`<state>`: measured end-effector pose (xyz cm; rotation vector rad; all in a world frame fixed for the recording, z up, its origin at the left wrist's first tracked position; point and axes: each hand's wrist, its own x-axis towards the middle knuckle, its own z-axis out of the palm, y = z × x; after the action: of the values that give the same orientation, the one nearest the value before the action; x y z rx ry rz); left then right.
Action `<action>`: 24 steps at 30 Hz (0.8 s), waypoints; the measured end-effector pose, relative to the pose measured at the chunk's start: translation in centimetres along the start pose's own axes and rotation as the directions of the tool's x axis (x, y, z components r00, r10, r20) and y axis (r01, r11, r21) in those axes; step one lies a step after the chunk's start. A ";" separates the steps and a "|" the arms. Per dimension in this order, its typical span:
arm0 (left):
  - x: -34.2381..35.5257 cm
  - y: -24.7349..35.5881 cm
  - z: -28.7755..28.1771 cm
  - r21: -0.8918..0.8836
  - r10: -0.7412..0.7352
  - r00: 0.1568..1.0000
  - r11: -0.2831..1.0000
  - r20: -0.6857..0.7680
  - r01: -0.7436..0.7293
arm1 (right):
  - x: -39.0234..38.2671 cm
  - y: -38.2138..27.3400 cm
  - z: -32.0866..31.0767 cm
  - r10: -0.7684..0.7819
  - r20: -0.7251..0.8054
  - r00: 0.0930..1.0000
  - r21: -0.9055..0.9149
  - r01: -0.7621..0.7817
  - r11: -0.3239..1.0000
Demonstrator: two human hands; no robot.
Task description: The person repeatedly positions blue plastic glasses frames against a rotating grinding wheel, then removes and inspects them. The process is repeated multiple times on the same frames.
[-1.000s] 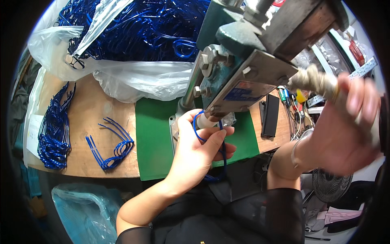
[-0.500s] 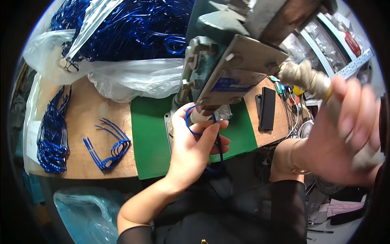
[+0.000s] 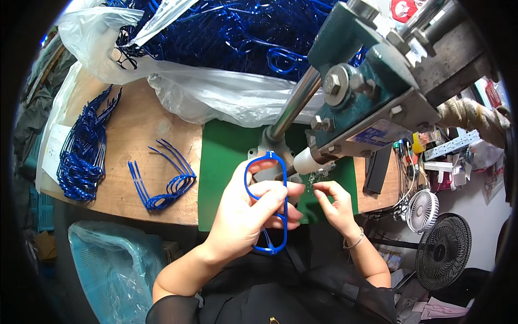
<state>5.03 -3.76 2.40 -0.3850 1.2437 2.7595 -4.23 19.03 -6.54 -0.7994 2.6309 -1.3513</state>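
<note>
My left hand (image 3: 245, 216) is closed on a blue eyeglass frame (image 3: 285, 202), held end-on in front of the hand press. The frame's rims stand in a tall loop around my fingers. To the right, my right hand (image 3: 337, 205) has thumb and forefinger slightly apart, beside a small heap of tiny shiny bits (image 3: 318, 175). Above both hands, the green metal press (image 3: 367, 81) carries a white cylindrical tip (image 3: 305, 161), close to the frame but apart from it. Its cloth-wrapped lever (image 3: 472, 116) is at the right, with no hand on it.
A green mat (image 3: 216, 162) lies under the press on the wooden table (image 3: 127, 178). Several blue frames are bunched in a stack (image 3: 83, 156), with a smaller group (image 3: 162, 189) nearer. A plastic bag (image 3: 189, 92) of blue frames lies behind. A black phone-like object (image 3: 376, 173) and fans (image 3: 442, 251) are at right.
My right hand has left the press lever and come down beside the tiny bits. My left hand has drawn the frame down, out from under the press tip. The view has shifted.
</note>
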 end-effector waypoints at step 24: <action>0.0 -2.2 -16.3 0.823 0.565 0.823 -0.492 0.054 0.283 | -1.3 4.0 3.2 -0.119 -0.109 0.987 -0.151 0.101 0.983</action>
<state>8.56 -14.46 -9.55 -0.6034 3.3274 0.0880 -3.82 19.23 -11.79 -0.9237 2.8428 -1.2801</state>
